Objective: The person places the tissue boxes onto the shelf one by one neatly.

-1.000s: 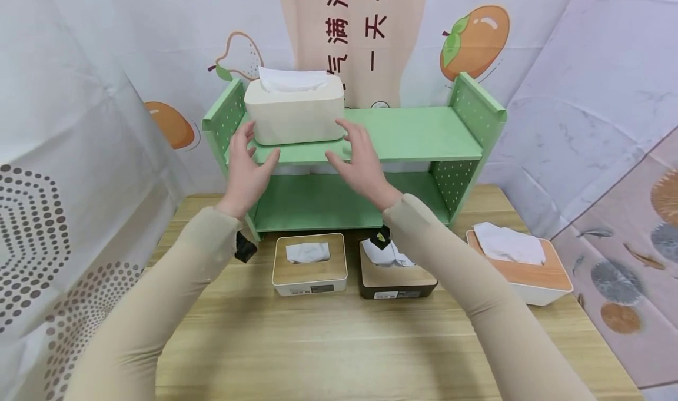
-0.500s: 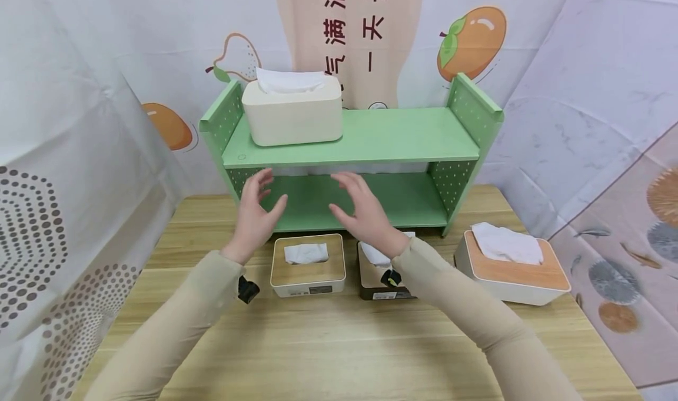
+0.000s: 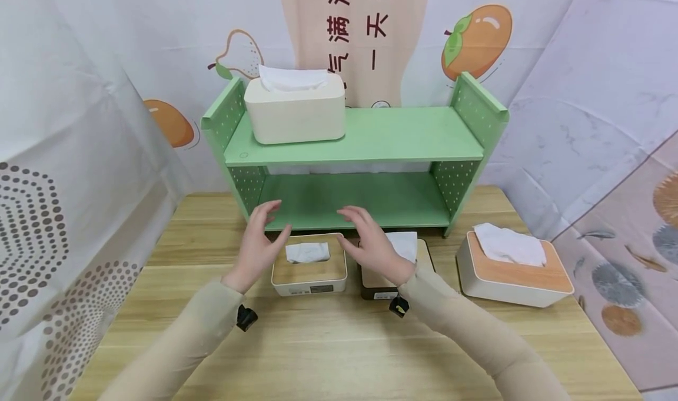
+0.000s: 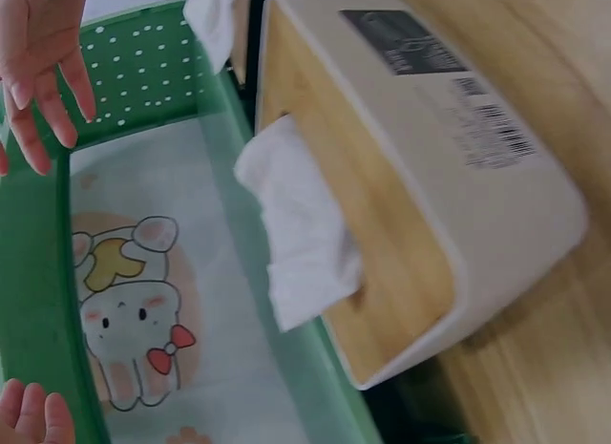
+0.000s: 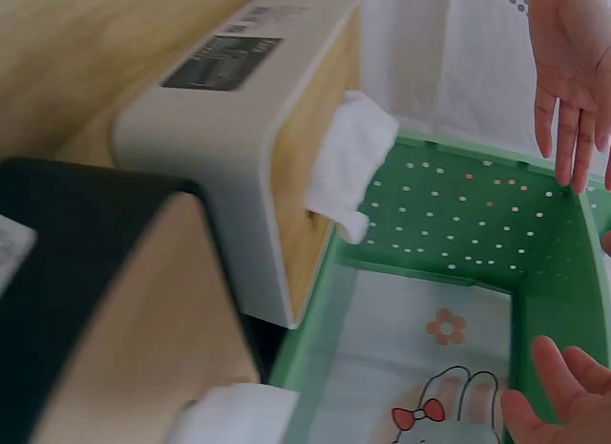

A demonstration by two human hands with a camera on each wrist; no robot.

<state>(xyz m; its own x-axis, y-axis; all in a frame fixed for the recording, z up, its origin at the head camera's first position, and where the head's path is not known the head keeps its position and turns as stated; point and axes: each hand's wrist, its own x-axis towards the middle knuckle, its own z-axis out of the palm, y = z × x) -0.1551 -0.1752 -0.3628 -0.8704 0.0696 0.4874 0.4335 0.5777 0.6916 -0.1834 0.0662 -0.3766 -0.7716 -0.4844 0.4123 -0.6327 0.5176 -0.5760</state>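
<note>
My left hand (image 3: 256,251) is held in the air at the left of a white tissue box with a light wooden lid (image 3: 309,277), fingers bent loosely and nothing in them. Facing it, my right hand (image 3: 373,248) is raised over the gap between that box and a dark tissue box (image 3: 425,258), partly hiding the dark one. Both palms turn inward. The left wrist view shows the white box (image 4: 401,158) with tissue sticking out, apart from any fingers. On the green shelf's (image 3: 402,133) upper level, at the left, sits a cream tissue box (image 3: 296,118).
A white tissue box with an orange-brown wooden lid (image 3: 514,277) stands at the right on the wooden table (image 3: 328,354). The shelf's lower level (image 3: 360,195) lies behind the front boxes. Printed cloths hang at the back and sides.
Both hands have come down and back from beside the cream tissue box on the upper shelf to the level of the front boxes. The tissue boxes have stayed where they were.
</note>
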